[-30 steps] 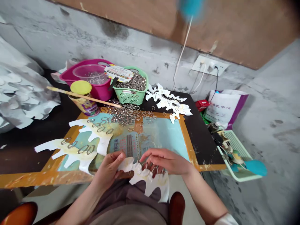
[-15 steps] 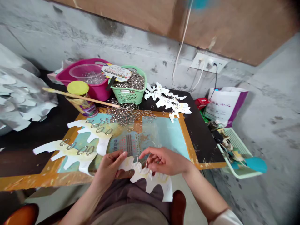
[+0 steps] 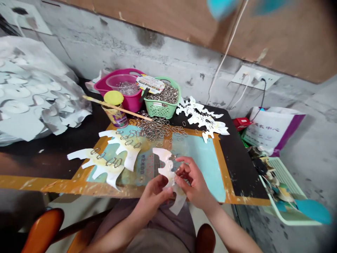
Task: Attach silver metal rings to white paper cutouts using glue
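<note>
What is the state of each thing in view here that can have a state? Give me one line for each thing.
Left hand, holding paper cutout
Right hand, pinching paper cutout
Green basket, full of metal rings
Jar, lid on
Wooden stick, lying across jar
Loose rings, heaped on board
Plug, in wall socket

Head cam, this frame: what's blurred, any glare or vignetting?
Head view: blue object at top is badly blurred; left hand, right hand and paper cutout look fairly sharp. Head view: soft light, no strong glare. Head view: right corners darken.
</note>
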Demonstrator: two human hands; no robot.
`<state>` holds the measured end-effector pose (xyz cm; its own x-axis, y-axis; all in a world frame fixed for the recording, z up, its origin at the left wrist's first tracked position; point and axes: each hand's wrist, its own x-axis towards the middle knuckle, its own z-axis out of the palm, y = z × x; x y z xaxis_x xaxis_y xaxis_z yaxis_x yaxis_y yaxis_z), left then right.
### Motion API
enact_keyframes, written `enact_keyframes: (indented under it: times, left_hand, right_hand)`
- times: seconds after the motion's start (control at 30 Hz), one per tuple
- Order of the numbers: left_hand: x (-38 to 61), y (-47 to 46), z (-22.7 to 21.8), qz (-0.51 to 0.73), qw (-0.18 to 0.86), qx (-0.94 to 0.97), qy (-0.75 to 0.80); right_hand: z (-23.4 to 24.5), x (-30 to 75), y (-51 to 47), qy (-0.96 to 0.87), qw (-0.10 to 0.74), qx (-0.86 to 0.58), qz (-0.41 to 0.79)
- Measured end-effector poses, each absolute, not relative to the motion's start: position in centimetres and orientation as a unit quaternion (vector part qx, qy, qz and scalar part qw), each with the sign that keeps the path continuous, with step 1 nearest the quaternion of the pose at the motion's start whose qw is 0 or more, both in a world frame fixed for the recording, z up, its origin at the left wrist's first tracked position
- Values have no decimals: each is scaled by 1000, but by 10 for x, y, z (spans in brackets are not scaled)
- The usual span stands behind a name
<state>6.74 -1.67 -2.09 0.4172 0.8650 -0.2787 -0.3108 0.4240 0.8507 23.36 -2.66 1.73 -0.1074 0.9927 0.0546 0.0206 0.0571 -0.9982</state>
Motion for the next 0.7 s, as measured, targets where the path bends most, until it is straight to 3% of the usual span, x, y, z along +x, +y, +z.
enact_keyframes:
  times: [0.27, 0.47, 0.7]
  left_hand:
    - [73, -10, -23, 373, 684, 505, 372]
    - [75, -11, -26, 401, 691, 438, 413]
    - [78, -8, -36, 428, 700, 371, 434]
  right_hand:
    - [20, 222, -24, -375, 541, -421, 625]
    - [13, 234, -16, -313, 476, -370, 733]
    - [1, 243, -22, -438, 433, -458, 641]
